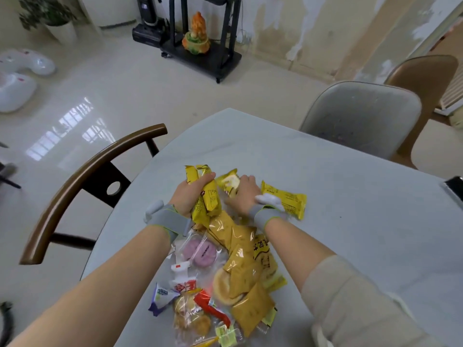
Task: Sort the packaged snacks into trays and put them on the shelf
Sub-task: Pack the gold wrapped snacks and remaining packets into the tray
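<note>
A heap of packaged snacks (240, 266) lies on the pale table (338, 209) in front of me. My left hand (186, 194) is closed around a bunch of yellow snack packets (208, 196), held upright above the heap's far end. My right hand (244, 194) presses down on another yellow packet with a cake picture (229, 182). One more yellow packet (288, 199) lies just right of that hand. Nearer me are mustard-yellow packs, a pink pastry in clear wrap (200, 252), a round golden cake (223, 284) and small red, purple and green wrapped sweets.
A dark wooden chair (82, 181) stands at the table's left edge, a grey chair (363, 116) and a brown chair (426, 76) at its far right. A phone (454, 187) lies at the right edge. A black wheeled stand (203, 58) with an orange figurine is by the wall.
</note>
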The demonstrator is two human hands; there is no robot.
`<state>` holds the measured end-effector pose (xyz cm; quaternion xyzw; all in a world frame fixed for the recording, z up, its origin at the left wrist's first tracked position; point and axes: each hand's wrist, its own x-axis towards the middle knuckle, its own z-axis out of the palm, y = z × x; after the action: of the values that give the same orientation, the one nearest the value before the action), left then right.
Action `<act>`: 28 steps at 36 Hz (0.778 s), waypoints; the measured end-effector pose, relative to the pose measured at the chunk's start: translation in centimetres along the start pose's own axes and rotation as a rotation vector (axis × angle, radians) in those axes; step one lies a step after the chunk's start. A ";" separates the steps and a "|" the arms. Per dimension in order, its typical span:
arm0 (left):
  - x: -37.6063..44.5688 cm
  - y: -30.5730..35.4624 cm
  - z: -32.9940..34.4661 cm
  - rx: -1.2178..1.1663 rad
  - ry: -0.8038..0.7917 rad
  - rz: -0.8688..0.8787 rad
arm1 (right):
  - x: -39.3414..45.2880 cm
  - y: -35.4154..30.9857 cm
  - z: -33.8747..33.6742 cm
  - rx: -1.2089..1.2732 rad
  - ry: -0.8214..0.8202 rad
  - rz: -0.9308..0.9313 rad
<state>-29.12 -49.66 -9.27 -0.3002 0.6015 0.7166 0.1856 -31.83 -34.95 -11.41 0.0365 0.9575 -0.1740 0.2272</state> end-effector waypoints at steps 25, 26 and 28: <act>0.4 0.1 5.2 0.221 -0.083 0.009 | 1.1 10.6 -5.7 -0.267 0.112 -0.150; 0.3 0.1 5.2 0.218 -0.081 0.007 | 1.2 10.8 -5.3 -0.290 0.064 -0.161; 0.3 -0.1 5.1 0.224 -0.076 0.006 | 1.2 11.2 -4.8 -0.308 -0.014 -0.168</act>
<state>-30.39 -44.67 -9.06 -0.2482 0.6713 0.6564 0.2386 -33.25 -22.77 -11.51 -0.0802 0.9709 -0.0438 0.2213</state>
